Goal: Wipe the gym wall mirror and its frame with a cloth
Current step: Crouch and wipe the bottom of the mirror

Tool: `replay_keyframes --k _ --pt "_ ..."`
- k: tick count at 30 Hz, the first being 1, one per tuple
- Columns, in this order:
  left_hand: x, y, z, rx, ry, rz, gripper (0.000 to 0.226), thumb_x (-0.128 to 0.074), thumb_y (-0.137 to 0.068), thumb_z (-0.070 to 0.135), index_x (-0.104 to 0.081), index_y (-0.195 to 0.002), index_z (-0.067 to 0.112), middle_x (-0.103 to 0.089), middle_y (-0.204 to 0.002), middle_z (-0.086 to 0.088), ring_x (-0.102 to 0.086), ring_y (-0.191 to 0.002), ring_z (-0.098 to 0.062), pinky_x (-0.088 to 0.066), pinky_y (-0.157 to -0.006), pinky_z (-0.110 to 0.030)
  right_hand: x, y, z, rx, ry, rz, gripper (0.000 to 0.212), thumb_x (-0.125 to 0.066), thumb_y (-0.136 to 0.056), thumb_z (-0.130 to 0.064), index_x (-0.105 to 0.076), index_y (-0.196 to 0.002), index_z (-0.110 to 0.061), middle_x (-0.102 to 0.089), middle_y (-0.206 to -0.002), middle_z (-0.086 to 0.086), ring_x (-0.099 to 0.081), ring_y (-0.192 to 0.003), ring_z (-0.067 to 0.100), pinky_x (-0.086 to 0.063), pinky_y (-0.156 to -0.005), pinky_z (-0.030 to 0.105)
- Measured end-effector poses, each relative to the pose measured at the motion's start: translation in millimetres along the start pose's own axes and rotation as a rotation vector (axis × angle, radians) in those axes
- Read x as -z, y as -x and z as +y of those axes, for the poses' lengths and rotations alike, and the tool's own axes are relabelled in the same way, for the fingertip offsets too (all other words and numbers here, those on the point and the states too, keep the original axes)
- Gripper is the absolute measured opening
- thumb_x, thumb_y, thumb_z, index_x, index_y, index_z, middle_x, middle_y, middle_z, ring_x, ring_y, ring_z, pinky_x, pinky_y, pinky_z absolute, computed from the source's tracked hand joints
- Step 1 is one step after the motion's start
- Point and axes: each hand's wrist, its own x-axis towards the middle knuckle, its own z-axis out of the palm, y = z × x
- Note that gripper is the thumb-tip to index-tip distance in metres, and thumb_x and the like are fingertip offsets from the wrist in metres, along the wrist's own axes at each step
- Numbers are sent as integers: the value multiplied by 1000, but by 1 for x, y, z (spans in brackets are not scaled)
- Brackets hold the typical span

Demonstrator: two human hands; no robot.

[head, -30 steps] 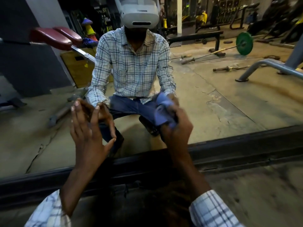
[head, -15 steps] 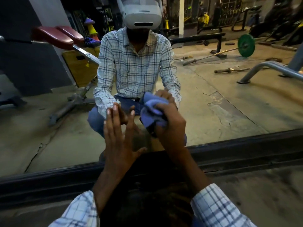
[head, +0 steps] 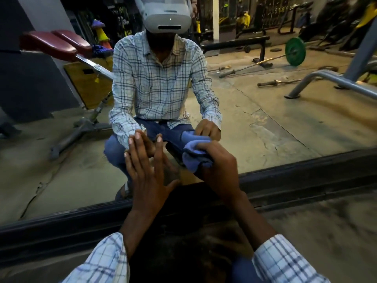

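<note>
Mirror [head: 265,119]: wall-mounted and running down almost to the floor [head: 326,231], with a dark frame [head: 306,176] along its lower edge.

Cloth [head: 193,156]: blue and bunched. It was clamped in the right hand [head: 220,170] and met its own reflection low on the glass, just above the frame.

Left hand [head: 146,170]: flat, with its fingers [head: 138,144] straight and slightly spread. The palm lay on the glass just beside the cloth, and it held nothing.

Change noted: over the last second the left hand had slid rightward along the glass until it stood next to the right. The cloth had dropped a little toward the frame.

Reading: wiping appeared to be under way on the bottom strip of glass, with the left hand serving as a brace. The frame looked not yet reached.

Edges: the frame crossed the view on a slant, lower at left and higher at right. A stepped ledge ran along it, and the cloth would probably catch there. Rough concrete floor lay just below.

Room: there was open glass to the right of the cloth and above it. The left hand barred any leftward stroke, and the frame allowed only a short run downward. The bench and barbell [head: 295,51] were seen only as reflections and did not obstruct the glass.
</note>
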Motion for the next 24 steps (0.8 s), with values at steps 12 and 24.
replay_keyframes --k 12,24 --pt "-7 -7 17 -122 17 119 125 -90 -70 53 -18 -164 12 1 -170 -25 -2 -159 -44 -16 -123 -61 16 20 29 -95 27 29 27 -73 -81 -2 -71 -106 -9 -69 -101 1 -67 -91 19 -54 -74 39" --pt "-43 -9 40 -174 84 171 103 -60 -89 77 -23 -165 18 -14 -169 -26 -13 -158 -44 -22 -122 -65 6 27 26 -259 104 176 38 -68 -76 14 -70 -104 -11 -70 -100 -1 -67 -92 14 -51 -77 20"
